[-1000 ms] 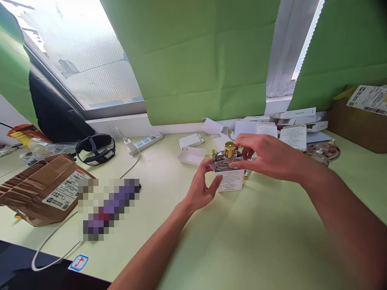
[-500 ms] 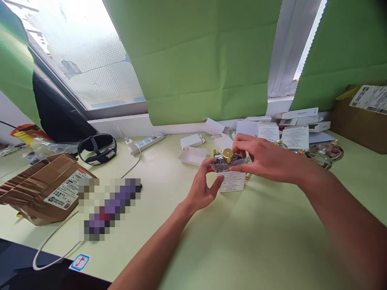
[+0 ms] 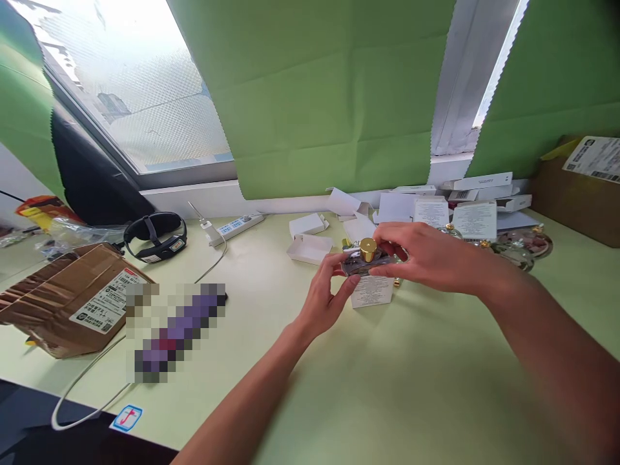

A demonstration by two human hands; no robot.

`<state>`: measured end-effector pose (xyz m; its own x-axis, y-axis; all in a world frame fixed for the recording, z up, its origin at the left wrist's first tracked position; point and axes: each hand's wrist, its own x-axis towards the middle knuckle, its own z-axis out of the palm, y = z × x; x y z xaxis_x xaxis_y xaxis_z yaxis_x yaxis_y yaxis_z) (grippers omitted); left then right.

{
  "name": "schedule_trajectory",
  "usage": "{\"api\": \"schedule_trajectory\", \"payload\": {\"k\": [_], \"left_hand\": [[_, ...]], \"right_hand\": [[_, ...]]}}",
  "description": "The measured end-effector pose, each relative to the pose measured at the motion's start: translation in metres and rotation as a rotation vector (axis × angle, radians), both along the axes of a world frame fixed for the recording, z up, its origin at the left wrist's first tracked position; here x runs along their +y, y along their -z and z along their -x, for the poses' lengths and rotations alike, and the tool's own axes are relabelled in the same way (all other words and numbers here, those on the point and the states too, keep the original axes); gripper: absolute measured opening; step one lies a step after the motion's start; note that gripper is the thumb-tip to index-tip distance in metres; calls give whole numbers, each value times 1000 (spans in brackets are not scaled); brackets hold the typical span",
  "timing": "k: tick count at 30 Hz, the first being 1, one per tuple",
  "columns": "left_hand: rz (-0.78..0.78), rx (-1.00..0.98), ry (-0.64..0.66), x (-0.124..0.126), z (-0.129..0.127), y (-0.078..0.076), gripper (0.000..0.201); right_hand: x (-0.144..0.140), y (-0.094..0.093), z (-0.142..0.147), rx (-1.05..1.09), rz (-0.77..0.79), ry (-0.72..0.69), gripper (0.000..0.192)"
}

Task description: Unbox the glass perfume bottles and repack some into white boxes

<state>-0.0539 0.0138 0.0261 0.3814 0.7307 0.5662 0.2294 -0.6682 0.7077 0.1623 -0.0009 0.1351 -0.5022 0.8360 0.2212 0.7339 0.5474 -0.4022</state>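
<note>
A perfume bottle with dark glassy shoulders and a round gold cap [image 3: 369, 250] is held between my two hands, upright. My left hand [image 3: 325, 290] grips its left side, thumb on the near edge. My right hand [image 3: 416, 255] pinches the right side, fingers behind the cap and thumb along the front. Directly below the bottle is a white printed box [image 3: 372, 294]; whether the bottle's base sits inside it, I cannot tell. Just past my right hand are glass bottles with gold tops [image 3: 516, 254], partly hidden by my wrist.
Open white cartons [image 3: 310, 248] and printed boxes [image 3: 475, 219] lie along the back. A brown carton [image 3: 576, 200] stands far right. Leftward are a torn cardboard box [image 3: 72, 310], a black headset [image 3: 155, 237], a power strip [image 3: 239, 227], a white cable and a blurred-out purple object.
The bottle has shifted very slightly to the right in my hands. My left thumb has moved up a little, from the box's face towards the bottle's edge.
</note>
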Motion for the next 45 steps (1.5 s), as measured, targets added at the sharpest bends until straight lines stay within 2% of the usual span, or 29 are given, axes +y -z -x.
{"api": "schedule_trajectory", "payload": {"k": [10, 16, 20, 35, 45], "left_hand": [[51, 39, -9, -3, 0, -4, 33], [37, 35, -4, -3, 0, -3, 32], [39, 35, -7, -3, 0, -2, 32], [31, 28, -26, -5, -1, -3, 33], [55, 29, 0, -7, -2, -5, 32]], "right_hand": [[2, 1, -2, -34, 59, 57, 29], [-7, -9, 1, 110, -22, -41, 28], [-10, -14, 4, 124, -23, -48, 26], [-6, -10, -2, 53, 7, 15, 23], [-3, -7, -1, 45, -58, -59, 23]]}}
